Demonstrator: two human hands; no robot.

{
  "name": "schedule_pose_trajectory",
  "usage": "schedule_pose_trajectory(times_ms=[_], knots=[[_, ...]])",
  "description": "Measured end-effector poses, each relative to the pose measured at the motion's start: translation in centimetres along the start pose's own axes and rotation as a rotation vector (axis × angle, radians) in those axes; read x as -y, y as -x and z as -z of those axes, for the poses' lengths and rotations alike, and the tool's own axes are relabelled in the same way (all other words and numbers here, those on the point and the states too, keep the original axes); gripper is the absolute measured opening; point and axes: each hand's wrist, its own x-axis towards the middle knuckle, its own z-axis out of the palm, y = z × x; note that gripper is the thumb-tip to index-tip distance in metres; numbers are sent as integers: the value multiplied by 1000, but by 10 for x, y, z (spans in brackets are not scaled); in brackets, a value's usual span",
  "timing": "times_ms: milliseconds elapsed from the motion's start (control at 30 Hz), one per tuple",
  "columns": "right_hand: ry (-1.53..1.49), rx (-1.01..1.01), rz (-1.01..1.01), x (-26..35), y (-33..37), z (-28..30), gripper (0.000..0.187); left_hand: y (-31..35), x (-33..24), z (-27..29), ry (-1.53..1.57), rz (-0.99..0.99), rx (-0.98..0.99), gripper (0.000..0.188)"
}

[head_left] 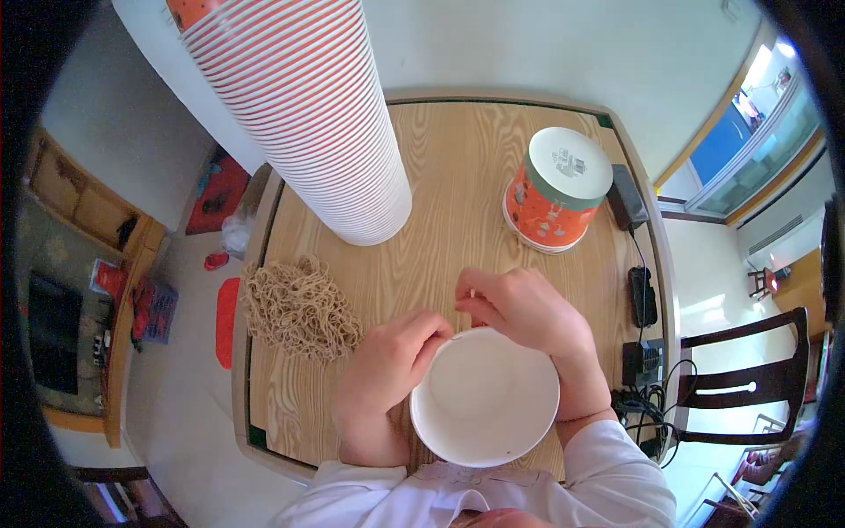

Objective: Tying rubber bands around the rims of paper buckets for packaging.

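Observation:
A white paper bucket (482,400) sits between my forearms, its open mouth facing up toward me. My left hand (398,350) is closed at the far left part of its rim, with the fingertips against the edge. Just beyond the rim, my right hand (521,310) is bent inward with thumb and fingers curled together. Whatever those fingers pinch is too small or too hidden to name. A tangled heap of tan twine (302,308) lies on the table left of my left hand.
A tall leaning stack of paper buckets (308,123) rises at the far left of the wooden table (449,167). Upside-down orange and green buckets (563,189) stand far right. Black adapters (642,361) and cables line the right edge, beside a dark chair (748,378).

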Motion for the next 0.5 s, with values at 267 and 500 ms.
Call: schedule_pose_trajectory(times_ms=[267,500], knots=[[112,40,-132,-5,-6,-1,15,-10,23,-14,35,124,61,7],[53,84,-83,-17,-18,-10,17,-34,95,-41,849,-36,198,16]])
